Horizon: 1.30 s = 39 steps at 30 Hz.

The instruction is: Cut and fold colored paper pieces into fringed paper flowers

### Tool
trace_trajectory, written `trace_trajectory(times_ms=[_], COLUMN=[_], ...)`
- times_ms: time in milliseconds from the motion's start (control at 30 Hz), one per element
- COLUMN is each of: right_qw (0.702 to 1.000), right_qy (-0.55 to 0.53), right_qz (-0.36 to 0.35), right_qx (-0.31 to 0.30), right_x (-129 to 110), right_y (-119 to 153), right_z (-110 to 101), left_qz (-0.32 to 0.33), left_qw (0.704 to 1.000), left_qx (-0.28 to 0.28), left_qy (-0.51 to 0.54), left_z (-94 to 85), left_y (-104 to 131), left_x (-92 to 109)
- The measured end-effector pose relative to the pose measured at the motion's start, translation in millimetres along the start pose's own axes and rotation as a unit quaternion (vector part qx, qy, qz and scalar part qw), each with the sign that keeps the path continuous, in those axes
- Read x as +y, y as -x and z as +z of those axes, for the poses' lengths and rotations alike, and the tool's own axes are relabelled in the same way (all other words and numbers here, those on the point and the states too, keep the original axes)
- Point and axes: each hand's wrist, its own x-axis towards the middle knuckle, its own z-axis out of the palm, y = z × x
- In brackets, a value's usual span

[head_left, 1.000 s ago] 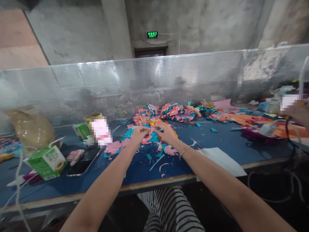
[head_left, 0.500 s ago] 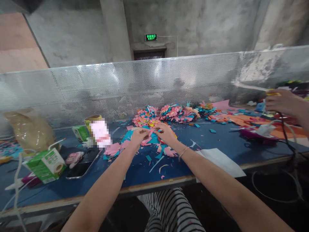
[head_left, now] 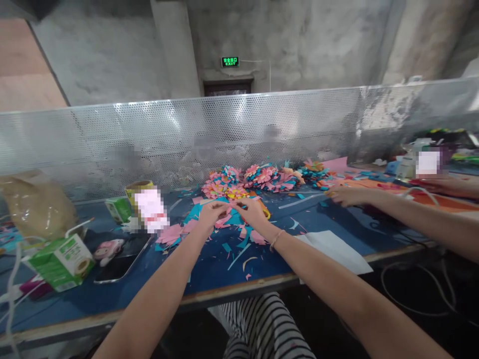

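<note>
1. Because the pink paper piece (head_left: 229,205) is small, left hand (head_left: 210,213) and right hand (head_left: 251,212) pinch it, fingertips nearly closed, probably for control.
2. It's above the bench (head_left: 215,276), near paper flowers (head_left: 262,175), likely kept within reach.

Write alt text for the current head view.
Left hand and right hand pinch pink paper over a blue table with paper scraps, ruffled flowers behind; phone and green carton at left, another person's hand at right.
</note>
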Motion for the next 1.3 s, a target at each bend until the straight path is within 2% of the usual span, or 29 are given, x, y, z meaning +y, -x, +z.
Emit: trace_trajectory(times_ms=[133, 333, 567, 800, 933, 1033, 1133, 1200, 1300], right_qw=[0.999, 0.991, 0.974, 0.961, 0.952, 0.952, 0.965, 0.983, 0.999], right_qy=[0.031, 0.049, 0.092, 0.124, 0.146, 0.146, 0.101, 0.049, -0.023], right_qz=[-0.014, -0.123, -0.196, -0.226, -0.244, -0.240, -0.217, -0.164, -0.041], right_qx=[0.005, -0.019, -0.067, -0.100, -0.114, -0.122, -0.104, -0.071, -0.026], right_x=[0, 8, 13, 13, 14, 11, 6, 3, 2], right_y=[0, 0, 0, 0, 1, 2, 3, 3, 2], right_z=[-2, -5, -11, -15, -15, -15, -13, -11, -6], left_qz=[-0.012, -0.064, -0.094, -0.116, -0.104, -0.087, -0.078, -0.072, -0.047], left_qw=[1.000, 0.994, 0.989, 0.985, 0.986, 0.990, 0.992, 0.992, 0.994], left_qx=[-0.007, -0.033, -0.030, -0.031, -0.042, -0.030, -0.028, -0.036, -0.050], left_qy=[0.013, 0.078, 0.109, 0.121, 0.120, 0.105, 0.094, 0.093, 0.082], left_z=[0.1, -1.2, 1.3, 2.3, 2.6, 1.8, -0.2, -1.7, -3.0], left_y=[0, 0, 4, 3, 4, 3, 1, -2, -4], left_x=[-1, -1, 4, 3, 3, 2, -2, -5, -8])
